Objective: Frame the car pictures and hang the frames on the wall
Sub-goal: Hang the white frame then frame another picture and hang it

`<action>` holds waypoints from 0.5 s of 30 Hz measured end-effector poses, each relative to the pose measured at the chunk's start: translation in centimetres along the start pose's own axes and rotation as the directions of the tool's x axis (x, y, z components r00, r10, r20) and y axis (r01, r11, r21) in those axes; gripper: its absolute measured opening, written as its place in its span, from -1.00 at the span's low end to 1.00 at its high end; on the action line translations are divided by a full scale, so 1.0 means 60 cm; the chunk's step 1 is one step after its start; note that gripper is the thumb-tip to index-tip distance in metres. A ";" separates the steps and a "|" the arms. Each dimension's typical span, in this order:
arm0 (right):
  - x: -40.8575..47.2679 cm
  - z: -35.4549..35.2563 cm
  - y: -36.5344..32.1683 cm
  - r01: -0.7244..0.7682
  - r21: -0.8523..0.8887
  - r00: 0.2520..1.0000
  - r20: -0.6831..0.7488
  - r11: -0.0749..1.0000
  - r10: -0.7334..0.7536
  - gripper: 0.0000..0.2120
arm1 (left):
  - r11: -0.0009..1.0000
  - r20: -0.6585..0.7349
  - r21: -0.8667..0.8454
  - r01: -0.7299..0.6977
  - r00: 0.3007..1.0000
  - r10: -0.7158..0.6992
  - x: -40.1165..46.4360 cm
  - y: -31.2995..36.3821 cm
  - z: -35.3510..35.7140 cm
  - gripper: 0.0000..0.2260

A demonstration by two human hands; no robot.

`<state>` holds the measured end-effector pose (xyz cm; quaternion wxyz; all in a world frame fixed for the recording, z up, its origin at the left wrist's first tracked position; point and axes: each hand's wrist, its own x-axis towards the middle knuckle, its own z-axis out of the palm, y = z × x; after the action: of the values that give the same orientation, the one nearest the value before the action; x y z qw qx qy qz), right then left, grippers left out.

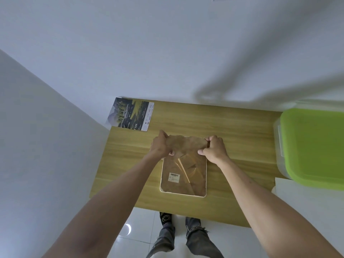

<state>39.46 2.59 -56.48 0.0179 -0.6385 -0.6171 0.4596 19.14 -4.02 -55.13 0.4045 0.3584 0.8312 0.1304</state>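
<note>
Wooden table [130, 164] against white wall: frame [183, 175] lies face-down, long axis running away from the person, both the left hand [160, 146] and right hand [214, 148] pinching its plastic wrapping [186, 144] at the far end, car picture [130, 114] beyond-left.

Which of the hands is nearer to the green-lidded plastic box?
The right. The right hand grips the far right corner of the wrapped white picture frame, closer to the green-lidded plastic box at the table's right end. The left hand grips the frame's far left corner.
</note>
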 end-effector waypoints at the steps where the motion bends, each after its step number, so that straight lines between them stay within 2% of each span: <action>1: -0.003 -0.002 -0.001 0.016 -0.020 1.000 -0.001 1.000 -0.016 -0.40 | 1.000 0.001 0.005 -0.004 1.000 0.004 -0.001 0.000 -0.005 -0.51; 4: -0.020 -0.004 -0.005 0.080 -0.104 0.996 -0.029 0.991 -0.083 -0.51 | 0.998 -0.041 0.056 -0.036 0.998 0.038 -0.005 0.002 -0.020 -0.53; 7: -0.034 0.009 -0.005 0.081 -0.091 0.995 -0.047 0.993 -0.086 -0.76 | 0.998 -0.038 0.021 -0.054 0.998 0.055 -0.013 -0.003 -0.035 -0.53; 8: -0.039 0.014 -0.004 0.076 -0.085 0.996 -0.045 0.994 -0.080 -0.77 | 0.999 -0.029 0.009 -0.050 0.998 0.050 -0.014 -0.007 -0.039 -0.52; 10: -0.049 0.025 -0.004 0.061 -0.065 0.998 -0.015 0.996 -0.062 -0.75 | 0.999 -0.014 -0.029 -0.041 0.999 0.041 -0.013 -0.020 -0.046 -0.54; 12: -0.060 0.035 -0.002 0.045 -0.015 0.999 -0.006 0.999 -0.045 -0.64 | 0.997 -0.014 -0.069 -0.029 0.999 0.028 -0.010 -0.035 -0.052 -0.55; 15: -0.075 0.050 -0.001 0.043 0.016 0.997 -0.071 0.999 -0.042 -0.56 | 0.994 -0.013 -0.105 -0.033 0.999 0.031 -0.008 -0.050 -0.065 -0.62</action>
<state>38.41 -2.68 -55.65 0.0548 -0.6409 -0.6255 0.4415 14.88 -6.20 -53.86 0.4160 0.3492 0.8196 0.1824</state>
